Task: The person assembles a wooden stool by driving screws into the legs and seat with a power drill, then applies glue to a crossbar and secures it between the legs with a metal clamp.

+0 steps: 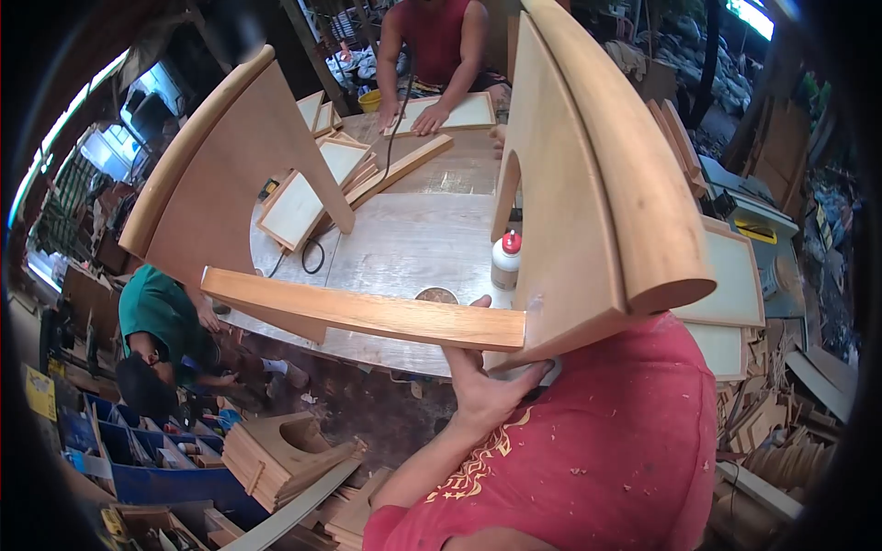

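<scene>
A wooden furniture frame stands over the worktable. It has a left side panel (220, 156) and a right side panel (570, 184), each with an arched cutout and a thick rounded edge piece. A flat wooden rail (367, 312) joins them at the near side. My left hand (487, 381) is closed round the rail near its right end, one fingertip showing above it and the thumb by the right panel. At the right panel's far edge, curled fingers of my right hand (498, 140) show; the rest is hidden behind the panel.
A white bottle with a red cap (506, 260) stands on the worktable (404, 230) beside framed panels (294, 211), a long wood strip (404, 168) and a cable. Across the table a co-worker's hands (428, 119) rest on a panel. Another person in green (165, 321) crouches at left, near stacked wood pieces (276, 459).
</scene>
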